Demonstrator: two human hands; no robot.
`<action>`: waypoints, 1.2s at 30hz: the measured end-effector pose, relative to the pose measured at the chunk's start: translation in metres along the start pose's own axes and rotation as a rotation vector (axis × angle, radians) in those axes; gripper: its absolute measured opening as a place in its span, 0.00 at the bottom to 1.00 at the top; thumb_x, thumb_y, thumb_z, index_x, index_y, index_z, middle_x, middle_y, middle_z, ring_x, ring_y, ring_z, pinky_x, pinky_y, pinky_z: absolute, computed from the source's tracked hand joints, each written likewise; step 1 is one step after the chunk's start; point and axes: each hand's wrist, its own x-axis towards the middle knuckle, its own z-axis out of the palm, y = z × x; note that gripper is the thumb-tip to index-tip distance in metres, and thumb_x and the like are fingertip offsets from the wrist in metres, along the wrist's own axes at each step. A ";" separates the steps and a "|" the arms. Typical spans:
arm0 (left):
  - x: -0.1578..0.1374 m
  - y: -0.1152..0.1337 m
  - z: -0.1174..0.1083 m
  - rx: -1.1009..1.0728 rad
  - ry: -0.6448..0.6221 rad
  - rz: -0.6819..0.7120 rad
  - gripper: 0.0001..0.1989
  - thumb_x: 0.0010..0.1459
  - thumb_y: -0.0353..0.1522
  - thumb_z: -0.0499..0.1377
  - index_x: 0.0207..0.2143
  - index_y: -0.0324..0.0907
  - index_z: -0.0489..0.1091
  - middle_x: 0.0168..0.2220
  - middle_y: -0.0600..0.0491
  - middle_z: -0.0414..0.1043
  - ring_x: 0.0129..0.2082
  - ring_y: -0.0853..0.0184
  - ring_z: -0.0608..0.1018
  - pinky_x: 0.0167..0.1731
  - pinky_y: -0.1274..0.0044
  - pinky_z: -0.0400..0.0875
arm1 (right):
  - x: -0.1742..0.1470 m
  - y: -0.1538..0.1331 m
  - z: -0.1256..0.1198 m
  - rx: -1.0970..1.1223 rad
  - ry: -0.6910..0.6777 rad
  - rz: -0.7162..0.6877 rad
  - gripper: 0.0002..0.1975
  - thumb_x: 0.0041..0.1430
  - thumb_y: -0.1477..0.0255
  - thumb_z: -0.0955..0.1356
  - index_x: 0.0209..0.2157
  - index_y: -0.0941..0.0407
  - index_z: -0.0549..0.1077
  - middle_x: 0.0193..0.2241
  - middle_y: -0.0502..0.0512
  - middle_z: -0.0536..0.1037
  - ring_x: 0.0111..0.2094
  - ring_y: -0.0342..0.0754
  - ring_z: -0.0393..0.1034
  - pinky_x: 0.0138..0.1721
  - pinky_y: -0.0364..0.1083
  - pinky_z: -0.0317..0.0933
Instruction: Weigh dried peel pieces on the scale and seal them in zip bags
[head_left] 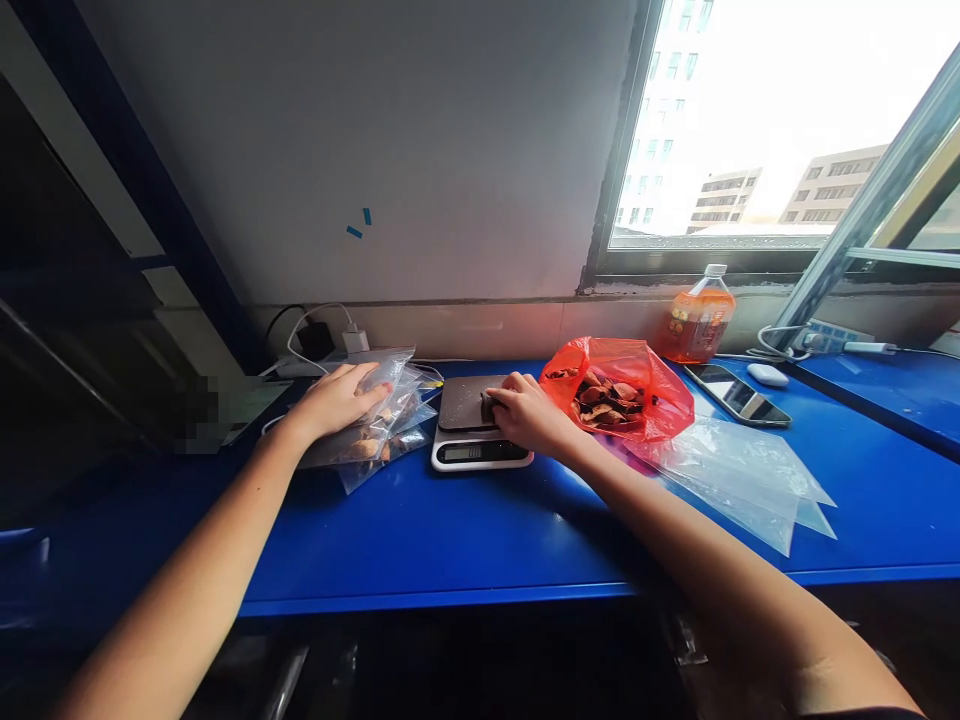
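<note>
My left hand (334, 400) lies over a pile of clear plastic bags (364, 450) with brown pieces inside; its fingers are stretched out and the thumb is apart. At the middle, my right hand (529, 410) reaches over the metal plate of a white digital kitchen scale (442, 457). Its fingers are pinched together at the plate, by a small dark patch that I cannot make out. The scale's display is lit. Just right of this hand stands an open red plastic bag (664, 405), filled with brown, dried-looking curved pieces (611, 400).
Flat clear bags (750, 480) lie on the blue table (420, 560), right of the red bag. Behind them are a phone (739, 395), a white mouse-like object (766, 375) and an orange drink bottle (699, 320). A white charger (355, 340) with a cable stands at the back left.
</note>
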 end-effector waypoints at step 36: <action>0.003 0.000 0.002 0.052 0.006 0.035 0.39 0.56 0.55 0.46 0.64 0.43 0.58 0.62 0.46 0.61 0.60 0.52 0.66 0.58 0.68 0.60 | -0.018 0.100 -0.052 -0.211 0.202 0.605 0.14 0.59 0.74 0.62 0.42 0.55 0.76 0.38 0.61 0.79 0.40 0.54 0.73 0.38 0.46 0.61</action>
